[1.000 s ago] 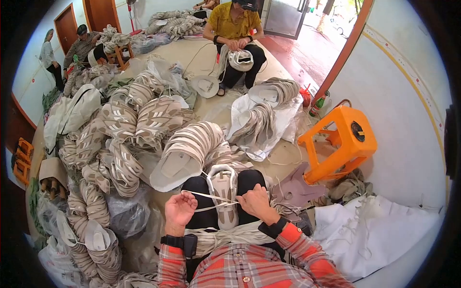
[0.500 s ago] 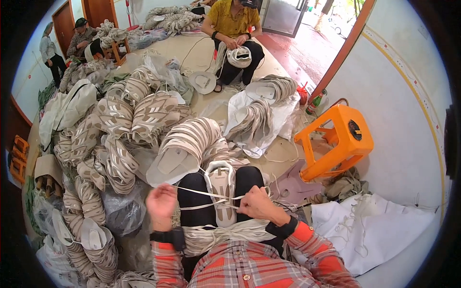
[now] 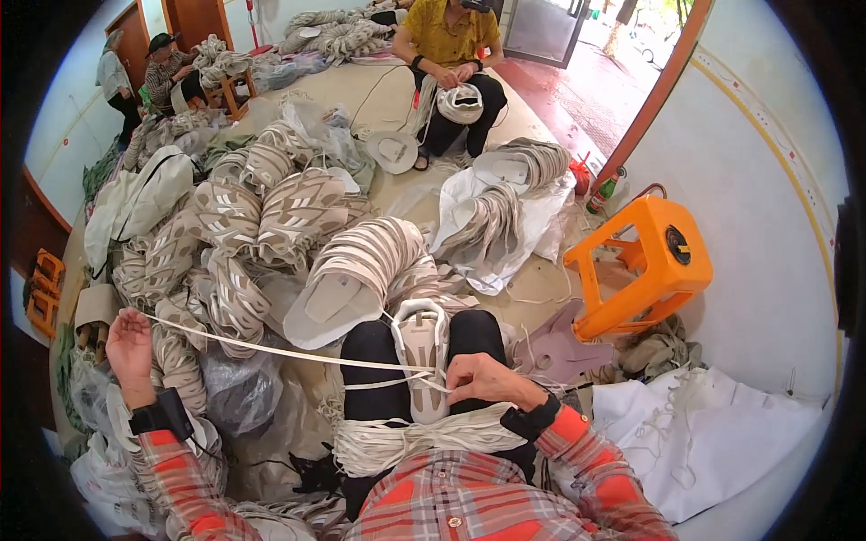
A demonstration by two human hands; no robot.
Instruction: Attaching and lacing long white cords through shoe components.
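The shoe upper (image 3: 422, 347) is sitting between the wearer's black-trousered thighs (image 3: 370, 343), toe end toward the body and collar pointing away. The lace (image 3: 289, 353) is through it and crosses low on the throat, near the toe — from my end of the feed I can't see any crossing higher up, so I'd call this early in the lacing. If I'm judging it right, the rows up toward the collar are what's left.

Left hand (image 3: 131, 352) is way out to the side, fingertips pinched on the lace, which runs pretty much straight back to the upper. Right hand (image 3: 487, 379) is right at the upper's edge, fingertips closed on a bit of lace there.

A bundle of pale laces (image 3: 424, 439) lies across the thighs just below, and a curved stack of uppers (image 3: 361, 261) sits just beyond. Further out, a co-worker in a yellow shirt (image 3: 448, 45) has another upper (image 3: 461, 105) in hand.

Labels: there's a tiny dark line of lettering on the tongue (image 3: 420, 327) — too small for me to trust. The green bottle (image 3: 606, 192) has a label, and the orange stool (image 3: 642, 270) has a yellowish mark on its black round spot, neither readable from here.
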